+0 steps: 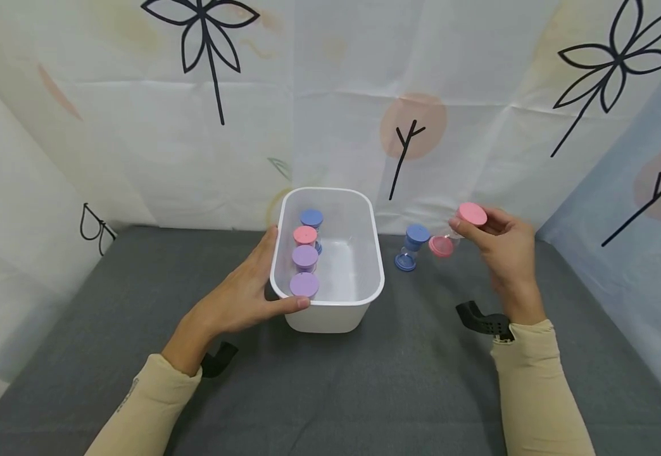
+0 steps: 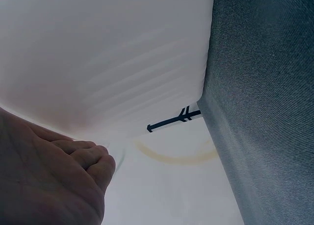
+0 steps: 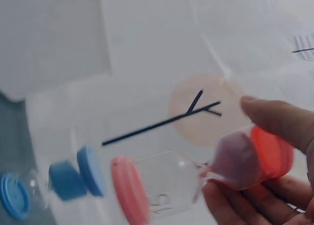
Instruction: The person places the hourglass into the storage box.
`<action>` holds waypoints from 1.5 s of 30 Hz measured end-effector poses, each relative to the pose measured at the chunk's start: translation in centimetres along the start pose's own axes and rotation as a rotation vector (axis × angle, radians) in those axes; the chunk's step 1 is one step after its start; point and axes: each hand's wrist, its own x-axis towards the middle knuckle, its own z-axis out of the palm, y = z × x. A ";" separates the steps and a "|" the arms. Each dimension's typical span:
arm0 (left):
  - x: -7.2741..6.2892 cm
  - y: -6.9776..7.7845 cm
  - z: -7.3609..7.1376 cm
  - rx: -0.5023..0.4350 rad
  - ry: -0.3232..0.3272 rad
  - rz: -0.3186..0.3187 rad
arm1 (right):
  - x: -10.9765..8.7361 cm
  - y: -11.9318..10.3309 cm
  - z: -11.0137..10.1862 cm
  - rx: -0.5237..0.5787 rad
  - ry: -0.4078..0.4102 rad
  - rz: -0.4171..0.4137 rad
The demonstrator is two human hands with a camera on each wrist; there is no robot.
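Note:
My right hand [image 1: 504,244] pinches a pink sand timer [image 1: 472,214] by its upper cap, between thumb and fingers. The timer is tilted, its lower cap pointing left, and pale sand shows in the end by the hand. Just left of it, a blue sand timer [image 1: 417,234] stands on the table. My left hand [image 1: 230,304] holds the white bin [image 1: 323,320] at its near left corner, thumb on the front rim and fingers along the left wall. Inside, along the left wall, are a blue timer [image 1: 311,218], a pink timer [image 1: 304,235] and two purple timers [image 1: 304,285].
A dark grey cloth covers the table [image 1: 365,392]. Behind it hangs a white printed sheet [image 1: 330,126], close to the bin's far end. More sheets hang at left and right. A black strap [image 1: 481,318] sits at my right wrist.

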 end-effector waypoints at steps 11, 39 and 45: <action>0.0 0.0 0.0 -0.007 0.001 0.006 | -1.2 -2.6 2.2 0.512 -0.247 -0.205; 0.4 -0.2 0.1 -0.042 0.009 0.041 | -1.5 -2.6 11.8 -0.063 -0.846 -0.010; 0.3 -0.2 0.0 -0.032 -0.001 0.012 | -0.6 -2.3 12.5 -0.193 -1.054 -0.033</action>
